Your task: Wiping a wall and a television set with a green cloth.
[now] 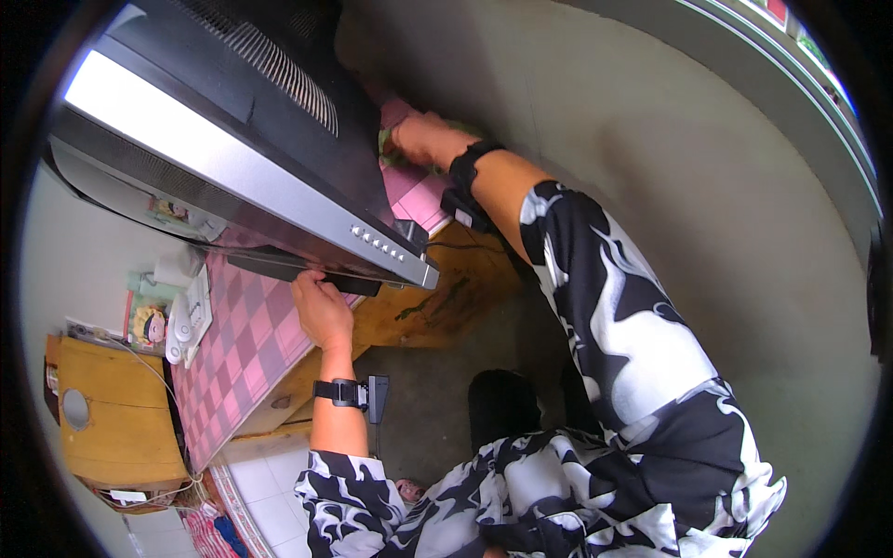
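Observation:
A large television [279, 181] with a black vented back and a silver strip of buttons stands over a table covered in pink checked cloth [244, 335]. My left hand [322, 310] is at the lower front edge, its fingers curled at the black base [279, 264] under the screen. Behind the television, my right hand [422, 139] reaches low to the tablecloth and holds a green cloth [457, 130] that is partly hidden by the hand. The fingertips of my right hand are blurred and partly covered.
A dark cable [467, 245] runs behind the television across the wooden table side [432, 300]. A white telephone [180, 328], a white paper roll [174, 266] and a cartoon-printed box [146, 321] stand along the table's far edge. A yellow wooden cabinet [118, 418] is beyond. The wall [663, 139] lies right.

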A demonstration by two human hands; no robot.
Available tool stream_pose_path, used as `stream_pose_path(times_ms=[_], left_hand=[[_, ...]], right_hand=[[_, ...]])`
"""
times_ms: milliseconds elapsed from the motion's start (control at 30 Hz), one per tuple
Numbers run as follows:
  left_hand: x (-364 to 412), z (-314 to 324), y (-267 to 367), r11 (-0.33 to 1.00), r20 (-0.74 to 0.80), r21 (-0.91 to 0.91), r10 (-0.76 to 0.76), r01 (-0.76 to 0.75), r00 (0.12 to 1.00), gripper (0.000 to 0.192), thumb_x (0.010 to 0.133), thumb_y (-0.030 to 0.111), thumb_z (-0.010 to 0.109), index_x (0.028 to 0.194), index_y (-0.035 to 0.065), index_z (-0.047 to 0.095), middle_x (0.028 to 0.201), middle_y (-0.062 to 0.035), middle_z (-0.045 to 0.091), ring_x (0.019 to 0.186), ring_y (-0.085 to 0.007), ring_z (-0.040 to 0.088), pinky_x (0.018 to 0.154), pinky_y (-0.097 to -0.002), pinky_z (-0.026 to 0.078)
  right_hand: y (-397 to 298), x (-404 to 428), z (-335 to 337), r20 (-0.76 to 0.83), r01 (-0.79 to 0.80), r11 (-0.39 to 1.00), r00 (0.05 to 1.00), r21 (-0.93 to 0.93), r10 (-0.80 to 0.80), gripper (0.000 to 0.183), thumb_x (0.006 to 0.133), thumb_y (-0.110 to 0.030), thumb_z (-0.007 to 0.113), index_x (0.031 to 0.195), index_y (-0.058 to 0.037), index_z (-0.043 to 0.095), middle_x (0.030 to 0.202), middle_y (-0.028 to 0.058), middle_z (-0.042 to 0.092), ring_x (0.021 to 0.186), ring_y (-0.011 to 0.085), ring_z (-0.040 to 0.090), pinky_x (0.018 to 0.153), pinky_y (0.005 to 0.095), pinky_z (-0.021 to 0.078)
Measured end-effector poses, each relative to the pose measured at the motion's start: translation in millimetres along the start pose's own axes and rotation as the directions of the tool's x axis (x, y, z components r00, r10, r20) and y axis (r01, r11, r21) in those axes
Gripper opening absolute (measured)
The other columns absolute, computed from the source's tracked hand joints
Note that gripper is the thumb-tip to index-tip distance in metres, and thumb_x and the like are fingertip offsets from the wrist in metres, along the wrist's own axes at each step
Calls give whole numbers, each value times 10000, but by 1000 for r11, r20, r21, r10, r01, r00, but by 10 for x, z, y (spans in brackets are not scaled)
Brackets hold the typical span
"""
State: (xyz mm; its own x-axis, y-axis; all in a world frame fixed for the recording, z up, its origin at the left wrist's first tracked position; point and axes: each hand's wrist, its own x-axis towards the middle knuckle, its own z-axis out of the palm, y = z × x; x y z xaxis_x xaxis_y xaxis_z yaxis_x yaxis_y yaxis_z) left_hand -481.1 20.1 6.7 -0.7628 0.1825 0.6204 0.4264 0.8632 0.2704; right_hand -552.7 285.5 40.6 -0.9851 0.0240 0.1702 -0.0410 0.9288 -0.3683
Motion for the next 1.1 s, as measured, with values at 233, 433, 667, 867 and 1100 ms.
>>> stream_pose_path(times_ms=[233, 433, 667, 867, 1100], left_hand=[[23, -10, -80, 1000, 22, 11, -28, 28, 999, 100, 726, 73, 425, 823, 53, 435, 834, -129, 468, 788, -322, 469, 656, -404, 378], [45, -23, -147, 1000, 21, 10, -16, 16, 1000, 101, 726, 74, 423, 823, 51, 435, 832, -131, 468, 791, -325, 465, 662, -405, 375], [12, -13, -122, 999, 35, 36, -24, 23, 999, 103, 727, 67, 423, 829, 52, 433, 842, -130, 473, 798, -324, 470, 659, -404, 381], [-1, -20, -138, 997, 33, 61, -42, 39, 999, 108, 714, 53, 427, 821, 46, 429, 837, -130, 474, 802, -321, 468, 664, -405, 379], [12, 0, -140, 998, 32, 24, -52, 51, 998, 107, 729, 50, 393, 832, 40, 423, 837, -158, 467, 804, -337, 464, 676, -404, 364]], right_hand=[[-254, -490, -1, 97, 260, 965, 962, -31, -256, 352, 646, -52, 535, 932, -250, 588, 868, 65, 583, 882, 277, 515, 712, 356, 429], [-409, -987, -294, -617, 483, 677, 785, 556, -53, 435, 657, 23, 525, 1072, -102, 484, 977, 133, 547, 869, 258, 545, 746, 301, 432], [-696, -966, -141, -604, 544, 570, 791, 617, -101, 479, 712, -48, 540, 1168, -133, 422, 997, 127, 521, 909, 250, 507, 816, 318, 385], [-1038, -599, -853, -800, 747, 543, 562, 383, -210, 433, 704, -77, 546, 1126, -115, 457, 955, 151, 547, 854, 287, 536, 771, 306, 418], [-879, -645, -485, -827, 826, 457, 486, 330, -282, 406, 694, 15, 540, 1086, -80, 491, 913, 146, 553, 802, 299, 534, 719, 350, 414]])
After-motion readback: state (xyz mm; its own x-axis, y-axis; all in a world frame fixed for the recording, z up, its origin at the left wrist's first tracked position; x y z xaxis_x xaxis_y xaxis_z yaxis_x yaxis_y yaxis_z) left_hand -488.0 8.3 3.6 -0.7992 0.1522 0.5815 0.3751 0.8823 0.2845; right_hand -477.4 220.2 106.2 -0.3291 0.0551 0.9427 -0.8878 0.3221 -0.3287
